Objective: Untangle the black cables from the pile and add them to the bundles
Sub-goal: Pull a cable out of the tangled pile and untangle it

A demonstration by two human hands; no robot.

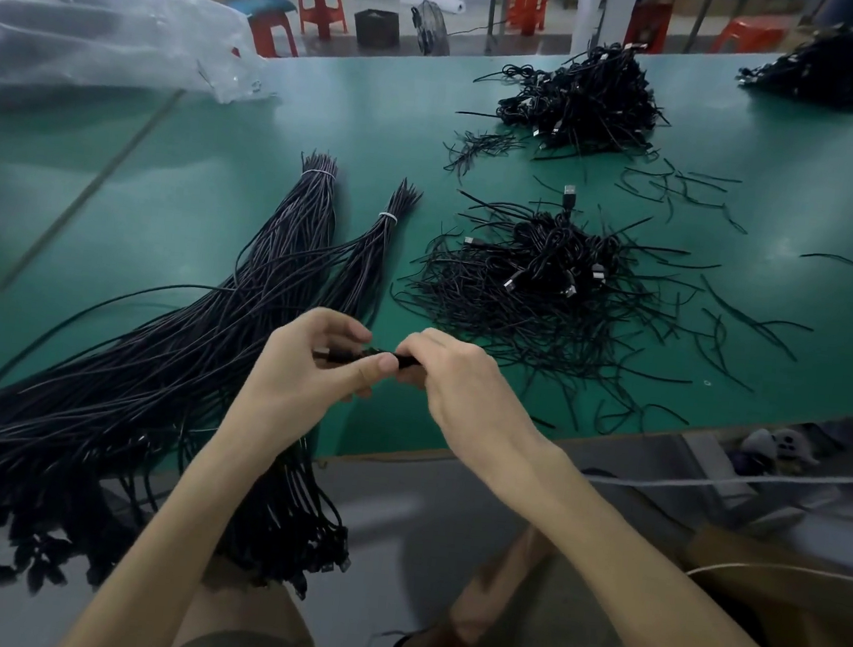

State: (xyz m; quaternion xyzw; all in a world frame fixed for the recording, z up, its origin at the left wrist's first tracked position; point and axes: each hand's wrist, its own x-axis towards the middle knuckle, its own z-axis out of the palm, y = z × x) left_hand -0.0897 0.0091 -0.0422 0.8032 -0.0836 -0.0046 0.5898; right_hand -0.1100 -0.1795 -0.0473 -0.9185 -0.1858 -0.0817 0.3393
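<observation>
A tangled pile of black cables (546,287) with metal plugs lies on the green table (253,163) right of centre. Two tied bundles of straightened black cables (286,254) lie to its left, each bound with a white tie, their plug ends hanging over the table's near edge. My left hand (307,364) and my right hand (456,377) meet above the near edge. Both pinch the same short black cable piece (385,357) between fingers and thumb.
A second heap of black cables (588,100) sits at the far right, a third (833,75) in the far corner. Loose cut cable bits (683,191) are scattered around. A crumpled clear plastic bag (109,32) lies far left. Red stools stand beyond the table.
</observation>
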